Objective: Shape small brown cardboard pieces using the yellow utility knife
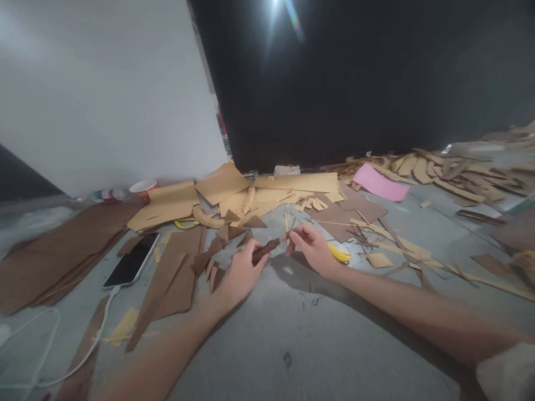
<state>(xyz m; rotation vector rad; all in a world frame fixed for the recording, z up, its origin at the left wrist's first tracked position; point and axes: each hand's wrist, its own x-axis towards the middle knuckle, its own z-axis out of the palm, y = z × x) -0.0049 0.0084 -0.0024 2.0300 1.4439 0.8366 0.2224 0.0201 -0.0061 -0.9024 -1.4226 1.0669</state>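
Note:
My left hand [244, 266] is closed around a dark brown piece with ridged, overlapping folds [271, 244]. Its far end points toward my right hand [310, 248], whose thumb and fingers are pinched together close to that end. Whether something small sits in that pinch is too blurred to tell. A thin tan strip [286, 221] stands out just behind the right fingertips. Beside the right wrist lies a yellow-handled tool [339, 253], partly hidden by the hand. Several dark brown triangular scraps [228, 231] lie behind and left of my left hand.
A phone [132, 259] with a white cable [102, 328] lies at left, near stacked brown sheets [67, 245]. Tan sheets [296, 182] and a paper cup [143, 188] stand at the back. A pink sheet [381, 182], loose strips [401, 245] and a scrap pile [451, 170] spread rightward.

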